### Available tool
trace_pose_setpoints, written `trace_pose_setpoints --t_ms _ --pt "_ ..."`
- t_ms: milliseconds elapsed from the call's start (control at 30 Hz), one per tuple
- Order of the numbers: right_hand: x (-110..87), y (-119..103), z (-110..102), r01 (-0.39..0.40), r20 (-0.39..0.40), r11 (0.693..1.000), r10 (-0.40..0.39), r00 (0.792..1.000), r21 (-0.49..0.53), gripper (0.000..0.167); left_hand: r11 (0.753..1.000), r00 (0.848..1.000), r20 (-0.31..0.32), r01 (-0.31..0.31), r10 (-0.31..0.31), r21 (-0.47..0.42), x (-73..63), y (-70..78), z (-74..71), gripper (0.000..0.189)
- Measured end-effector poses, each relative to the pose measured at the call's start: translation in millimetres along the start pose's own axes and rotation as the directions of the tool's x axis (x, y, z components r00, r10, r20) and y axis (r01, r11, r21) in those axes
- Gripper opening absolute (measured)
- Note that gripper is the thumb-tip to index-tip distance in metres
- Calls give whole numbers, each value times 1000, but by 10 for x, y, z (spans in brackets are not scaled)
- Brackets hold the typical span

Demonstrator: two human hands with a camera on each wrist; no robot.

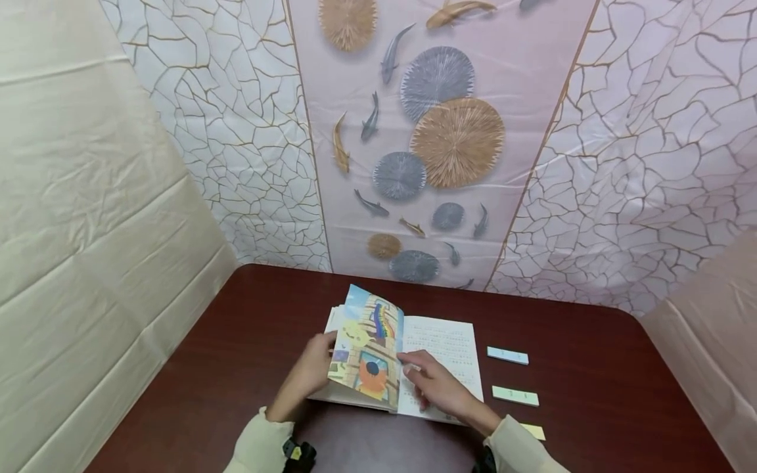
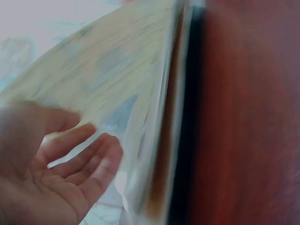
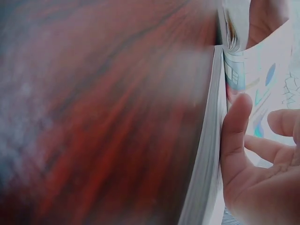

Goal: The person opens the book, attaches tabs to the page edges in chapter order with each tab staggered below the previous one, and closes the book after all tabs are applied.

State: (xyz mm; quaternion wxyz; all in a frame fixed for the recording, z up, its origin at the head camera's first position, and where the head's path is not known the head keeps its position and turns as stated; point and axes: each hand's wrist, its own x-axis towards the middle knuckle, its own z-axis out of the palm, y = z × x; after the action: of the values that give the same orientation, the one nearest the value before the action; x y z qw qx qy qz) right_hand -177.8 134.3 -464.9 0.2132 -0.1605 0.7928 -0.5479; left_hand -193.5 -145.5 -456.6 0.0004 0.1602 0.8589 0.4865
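Observation:
An open picture book lies on the table, with printed text on its right-hand page. A colourful illustrated page stands raised and tilted over the left half. My left hand is at that page's outer edge; its fingers go behind the page, partly hidden in the head view. In the left wrist view the left fingers are loosely bent against the page. My right hand rests over the text page, index finger reaching the illustrated page near the spine. The right thumb is extended beside the book's lower edge.
Right of the book lie three small paper strips: a blue one, a green one and a yellow one, partly hidden by the right sleeve. The dark red-brown table meets patterned cloth at the back.

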Motion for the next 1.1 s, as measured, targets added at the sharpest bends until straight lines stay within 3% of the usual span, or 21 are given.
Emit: trace_pose_setpoints --t_ms 67,167,300,433,567,900,1000,1100 --pt "14 10 8 7 6 1000 -7 1000 -22 48 997 994 -87 69 -73 -39 28 -15 -105 26" --pt "22 11 5 16 11 997 -16 1000 -72 49 980 969 -156 180 -192 -89 74 -9 -206 31" --pt "32 3 21 35 15 985 -33 999 -166 51 960 950 -143 269 -278 -80 111 -4 -275 36" --pt "35 -15 50 76 26 958 -72 997 -278 54 967 959 -129 255 -251 15 110 -28 -314 27" --pt "24 -41 65 101 35 931 -95 995 -352 55 965 961 -125 255 -247 53 106 -59 -340 26" --pt "50 -46 71 95 15 922 -97 995 -375 51 940 947 -101 316 -304 131 102 -223 -281 22" --pt "60 -49 81 101 11 906 -106 994 -411 50 932 945 -97 324 -312 164 106 -249 -260 22" --pt "68 -66 99 123 12 871 -134 991 -475 49 924 949 -114 311 -293 222 112 -241 -257 20"
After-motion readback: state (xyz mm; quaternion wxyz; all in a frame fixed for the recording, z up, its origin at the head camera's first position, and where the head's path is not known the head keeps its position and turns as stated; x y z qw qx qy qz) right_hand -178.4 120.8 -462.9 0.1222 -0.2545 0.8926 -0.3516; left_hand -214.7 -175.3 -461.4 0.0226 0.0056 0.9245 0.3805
